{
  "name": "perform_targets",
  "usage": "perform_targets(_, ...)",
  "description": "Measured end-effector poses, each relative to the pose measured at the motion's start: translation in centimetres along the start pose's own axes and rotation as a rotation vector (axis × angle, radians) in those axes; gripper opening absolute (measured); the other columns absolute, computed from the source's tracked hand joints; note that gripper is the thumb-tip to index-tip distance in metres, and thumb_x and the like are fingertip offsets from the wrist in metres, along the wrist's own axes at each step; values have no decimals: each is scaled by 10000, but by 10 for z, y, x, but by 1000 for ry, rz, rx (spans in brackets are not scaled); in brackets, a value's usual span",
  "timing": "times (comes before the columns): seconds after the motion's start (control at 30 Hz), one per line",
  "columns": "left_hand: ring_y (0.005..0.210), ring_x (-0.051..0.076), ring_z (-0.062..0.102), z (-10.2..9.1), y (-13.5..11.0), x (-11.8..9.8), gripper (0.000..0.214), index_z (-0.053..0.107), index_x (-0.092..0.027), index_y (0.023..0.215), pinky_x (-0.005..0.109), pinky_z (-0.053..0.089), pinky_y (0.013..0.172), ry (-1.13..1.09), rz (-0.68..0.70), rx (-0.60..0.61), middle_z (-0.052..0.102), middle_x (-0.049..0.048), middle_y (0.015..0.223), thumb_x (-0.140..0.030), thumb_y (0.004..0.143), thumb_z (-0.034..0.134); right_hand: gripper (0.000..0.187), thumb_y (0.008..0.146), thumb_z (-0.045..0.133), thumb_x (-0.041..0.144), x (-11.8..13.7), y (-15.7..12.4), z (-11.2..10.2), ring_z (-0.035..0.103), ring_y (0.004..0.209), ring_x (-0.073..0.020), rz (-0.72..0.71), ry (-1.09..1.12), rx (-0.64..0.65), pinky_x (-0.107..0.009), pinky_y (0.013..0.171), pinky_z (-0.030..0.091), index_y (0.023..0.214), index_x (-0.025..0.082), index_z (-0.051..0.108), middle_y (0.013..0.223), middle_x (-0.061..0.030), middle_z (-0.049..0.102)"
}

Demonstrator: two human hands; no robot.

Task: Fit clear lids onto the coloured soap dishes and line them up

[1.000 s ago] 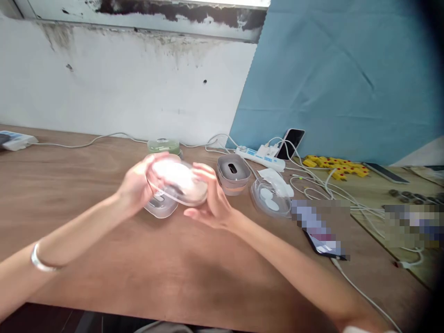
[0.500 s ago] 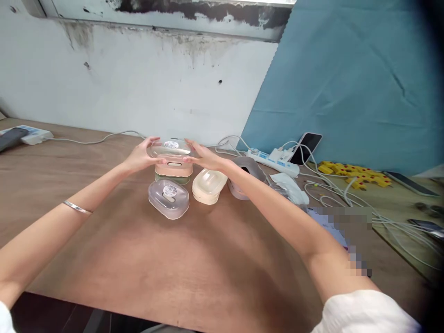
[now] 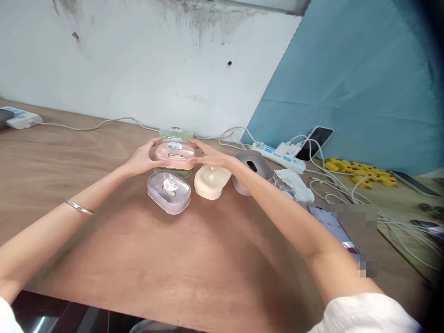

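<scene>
Both hands grip a pink soap box with a clear, stickered lid on it. My left hand closes on its left end, with thumb in front and fingers at the back. At the right end my right hand grips it the same way. Beneath the pink box, a green soap box shows only as a rim. Another green box with a clear lid appears just behind. In front sits a lidded greyish soap box. Stacked cream soap dishes stand beside my right hand.
Stacked grey soap dishes stand partly behind my right forearm. Farther right are a power strip, a leaning phone, tangled white cables and a yellow toy-like strip. A white wall rises behind the table.
The clear lid has come down and now sits over the pink box. The lidded green box behind has come into clearer view. My view has tilted downward.
</scene>
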State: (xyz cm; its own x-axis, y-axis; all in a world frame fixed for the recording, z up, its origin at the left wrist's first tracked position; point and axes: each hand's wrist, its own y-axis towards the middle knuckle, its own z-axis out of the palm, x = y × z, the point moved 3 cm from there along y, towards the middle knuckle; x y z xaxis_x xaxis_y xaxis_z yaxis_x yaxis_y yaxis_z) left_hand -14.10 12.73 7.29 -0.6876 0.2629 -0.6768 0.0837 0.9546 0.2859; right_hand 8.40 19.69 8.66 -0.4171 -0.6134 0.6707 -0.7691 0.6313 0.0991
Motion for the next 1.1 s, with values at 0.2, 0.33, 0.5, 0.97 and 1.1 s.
perform_targets(0.2, 1315, 318, 383, 1, 6, 9, 872, 380, -196, 1383, 453, 322, 1076, -68, 17, 18, 407, 131, 1442, -483, 652, 760, 829, 763, 639, 540, -6, 2, 3, 346, 1343, -301, 18, 24, -4, -512, 1078, 321, 1436, 230, 268, 1498, -120, 310)
perform_targets(0.33, 1291, 319, 416, 6, 10, 18, 892, 378, -179, 1381, 442, 346, 1062, -200, 27, 34, 391, 151, 1447, -455, 634, 779, 848, 754, 643, 555, -8, 3, 4, 386, 1319, -294, 60, 74, 2, -487, 1073, 345, 1437, 220, 267, 1494, -130, 313)
perform_targets(0.5, 1279, 307, 431, 14, 8, 23, 906, 327, -201, 1395, 442, 352, 1059, -280, 24, 19, 388, 148, 1441, -438, 645, 776, 923, 720, 661, 585, -9, 2, 11, 394, 1309, -298, 52, 131, -27, -482, 1068, 352, 1447, 213, 232, 1521, -132, 252)
perform_targets(0.97, 1209, 273, 446, -28, -25, -46, 572, 381, -188, 1280, 430, 300, 1026, -27, 391, -489, 439, 129, 1327, -418, 801, 592, 423, 851, 553, 324, 33, -63, -46, 506, 1166, -297, -135, -444, -236, -489, 959, 411, 1254, 197, 519, 1241, -99, 580)
perform_targets(1.1, 1087, 293, 539, 16, -63, -101, 340, 499, -259, 1107, 466, 318, 950, 291, 687, -261, 601, 86, 1117, -272, 780, 589, 333, 760, 660, 211, 32, -106, -24, 594, 959, -279, -185, -682, -48, -443, 820, 466, 1091, 212, 631, 1021, -78, 672)
